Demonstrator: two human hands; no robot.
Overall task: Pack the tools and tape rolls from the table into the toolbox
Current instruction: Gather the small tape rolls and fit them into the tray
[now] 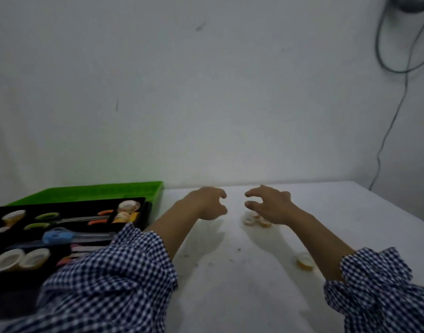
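Bare pale wall (206,92), dark cable (388,131) hanging at right, white table (254,296) (smudged), dim light

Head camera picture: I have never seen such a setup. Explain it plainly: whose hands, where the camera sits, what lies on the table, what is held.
There is no machine here: a person wears one wide-angle camera on the head, looking forward and down, so you see their own arms in blue-and-white checked sleeves. The left hand and right hand hover over the white table, fingers curved, holding nothing. Under the right hand lies a cluster of small pale tape rolls; one more yellowish tape roll lies by the right forearm. At left stands the open black toolbox, with a green part behind it, probably its lid. Inside are green-handled scissors, a blue tool and large white tape rolls.
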